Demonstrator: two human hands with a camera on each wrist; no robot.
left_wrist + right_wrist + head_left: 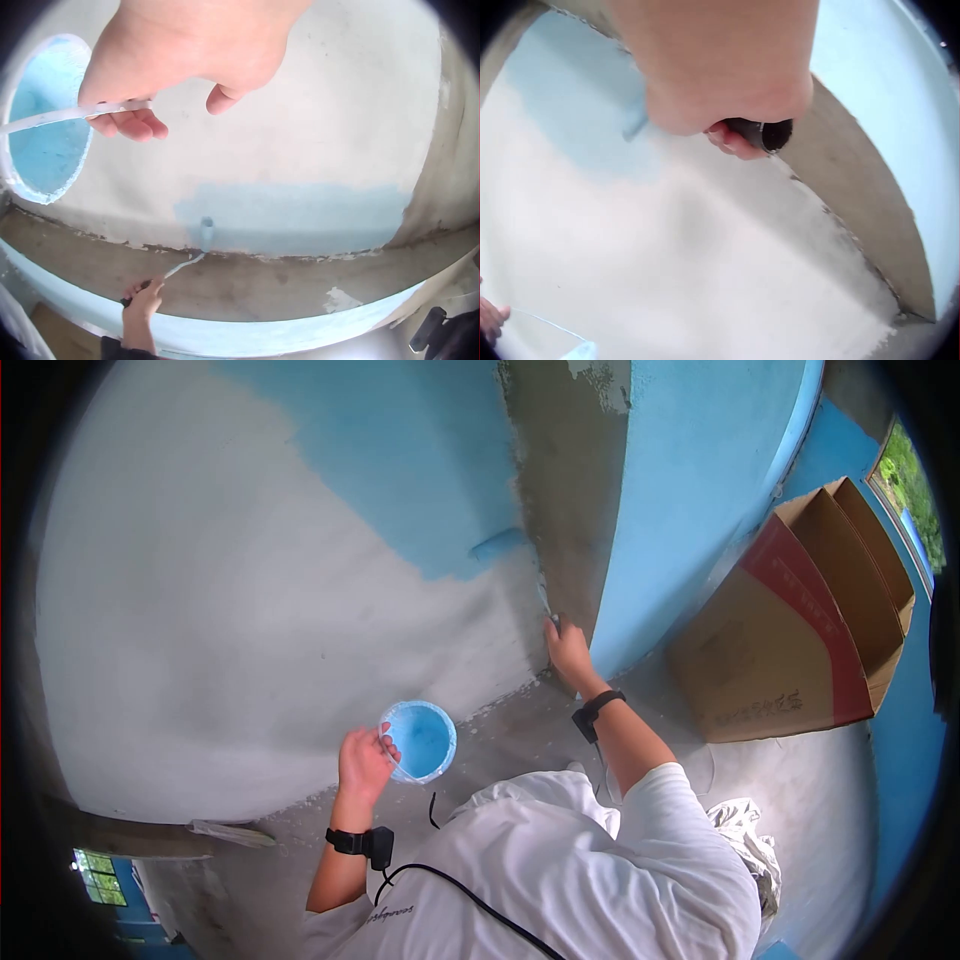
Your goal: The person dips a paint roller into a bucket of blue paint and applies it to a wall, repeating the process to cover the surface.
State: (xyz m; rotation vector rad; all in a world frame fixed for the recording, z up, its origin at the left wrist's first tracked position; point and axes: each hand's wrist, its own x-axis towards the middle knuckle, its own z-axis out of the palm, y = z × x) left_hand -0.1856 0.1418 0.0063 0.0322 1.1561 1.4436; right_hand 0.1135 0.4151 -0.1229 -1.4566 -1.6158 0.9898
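The left hand (366, 762) holds the handle of a bucket (447, 744) with blue paint inside; in the left wrist view the white handle (56, 116) runs under the curled fingers. The right hand (571, 653) grips the dark handle (759, 135) of a paint roller. In the head view the roller (498, 544) lies against the wall at the lower edge of the blue painted area (420, 470), beside the grey corner strip. The left wrist view shows the roller (207, 225) on the wall, its bent frame leading to the right hand (142, 304).
A large cardboard box (770, 650) stands at the right beside a blue wall (690, 480). White cloth (748, 850) lies on the floor near the person's right side. A pale strip (230, 833) lies at the wall's foot on the left. Black cables hang over the shirt.
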